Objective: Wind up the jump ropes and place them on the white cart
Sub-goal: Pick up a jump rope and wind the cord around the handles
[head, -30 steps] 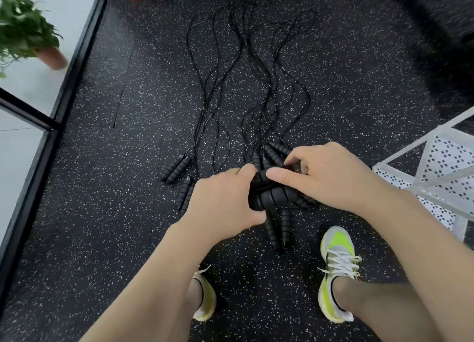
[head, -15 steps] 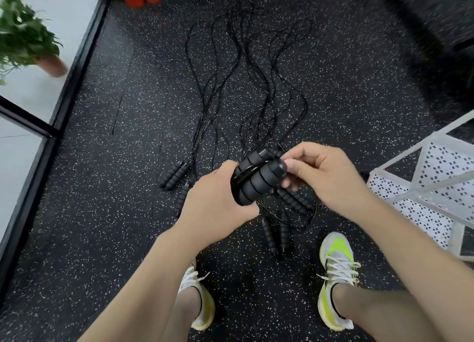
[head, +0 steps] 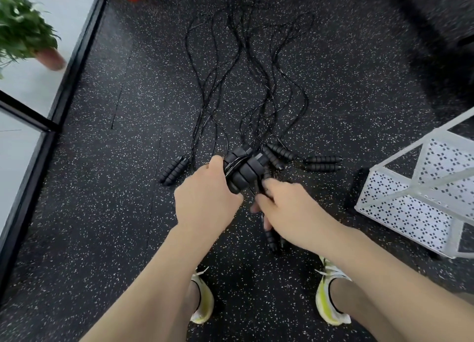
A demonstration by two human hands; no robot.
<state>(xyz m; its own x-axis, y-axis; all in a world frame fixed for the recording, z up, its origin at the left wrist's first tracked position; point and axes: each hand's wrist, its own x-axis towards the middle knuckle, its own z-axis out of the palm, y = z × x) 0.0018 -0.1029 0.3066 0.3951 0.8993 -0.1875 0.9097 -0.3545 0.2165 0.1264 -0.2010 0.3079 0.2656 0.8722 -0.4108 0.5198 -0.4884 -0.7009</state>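
A: What's hard to see?
B: The right hand (head: 289,210) is blurred; its fingers curl around a thin black cord under the bundle, though the grip itself is hidden. The white perforated metal cart (head: 420,195) is cut off at the right edge.

A: Room to move?
B: Open black speckled rubber floor (head: 107,213) on the left; black window frame (head: 77,49) further left.

A: And the left hand (head: 205,200)?
B: Wrapped tight around two black ribbed foam jump-rope handles (head: 243,169), cord coiled over them. The loose black jump ropes (head: 246,80) trail away across the floor beyond, well apart from the cart.
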